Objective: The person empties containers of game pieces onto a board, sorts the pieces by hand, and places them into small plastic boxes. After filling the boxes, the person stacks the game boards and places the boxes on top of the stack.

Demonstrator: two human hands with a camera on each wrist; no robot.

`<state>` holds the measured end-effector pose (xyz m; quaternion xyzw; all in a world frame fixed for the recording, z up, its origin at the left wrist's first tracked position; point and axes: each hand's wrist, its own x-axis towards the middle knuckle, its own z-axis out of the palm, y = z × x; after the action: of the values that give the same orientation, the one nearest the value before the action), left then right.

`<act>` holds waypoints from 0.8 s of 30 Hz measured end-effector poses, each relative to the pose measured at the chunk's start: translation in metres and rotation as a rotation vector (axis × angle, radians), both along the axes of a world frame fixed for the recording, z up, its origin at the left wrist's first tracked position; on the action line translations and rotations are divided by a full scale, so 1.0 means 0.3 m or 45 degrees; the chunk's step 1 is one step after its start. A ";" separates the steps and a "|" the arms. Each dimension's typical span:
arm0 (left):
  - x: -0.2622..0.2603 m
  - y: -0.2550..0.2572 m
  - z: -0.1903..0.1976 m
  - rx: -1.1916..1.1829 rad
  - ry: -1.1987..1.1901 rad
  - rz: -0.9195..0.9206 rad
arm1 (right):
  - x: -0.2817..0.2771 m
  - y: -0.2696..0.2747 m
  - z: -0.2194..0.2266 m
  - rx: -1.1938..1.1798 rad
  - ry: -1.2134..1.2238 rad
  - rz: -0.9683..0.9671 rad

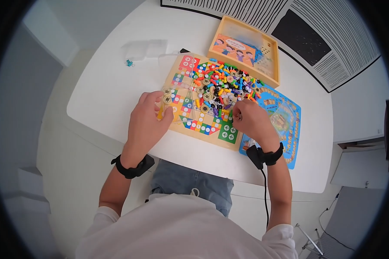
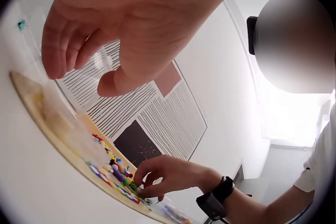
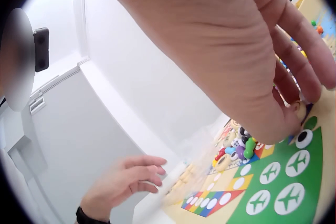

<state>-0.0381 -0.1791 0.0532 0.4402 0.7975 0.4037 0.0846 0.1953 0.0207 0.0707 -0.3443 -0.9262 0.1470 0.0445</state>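
Note:
My right hand (image 1: 251, 118) is low over the front of the piece pile. Its thumb and fingers pinch a small pale wooden disc (image 3: 300, 110), mostly hidden behind them, just above the green corner of a game board (image 3: 315, 169). The pile (image 1: 222, 88) mixes coloured pegs, beads and round wooden discs. At the board's left side is my left hand (image 1: 149, 114), its fingers loosely bent and the thumb apart from them. Beside its fingertips lies a clear plastic bag (image 3: 181, 187) with wooden discs (image 1: 167, 99) in it.
A wooden box (image 1: 277, 64) with an orange picture card (image 1: 233, 49) stands behind the pile. A blue board (image 1: 294, 129) lies on the right, bearing another clear bag (image 1: 281, 121). Clear plastic (image 1: 147, 49) and a teal clip (image 1: 129, 63) are at the back left of the white table (image 1: 103, 95).

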 end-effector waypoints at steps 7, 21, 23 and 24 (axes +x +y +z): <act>0.058 0.241 0.118 -0.029 0.307 -0.475 | -0.004 0.039 0.002 -0.012 0.021 0.060; 0.081 0.436 -0.044 -0.353 0.472 -0.620 | -0.081 0.155 -0.074 -0.211 0.370 0.379; 0.077 0.442 -0.041 -0.316 0.438 -0.649 | -0.087 0.153 -0.096 -0.189 0.355 0.377; 0.078 0.443 -0.038 -0.349 0.450 -0.651 | -0.090 0.154 -0.104 -0.164 0.335 0.373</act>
<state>-0.0149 -0.0461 0.0418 0.6738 0.7104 0.1759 0.1020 0.1684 0.0668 0.0395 -0.1860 -0.9412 0.2546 0.1211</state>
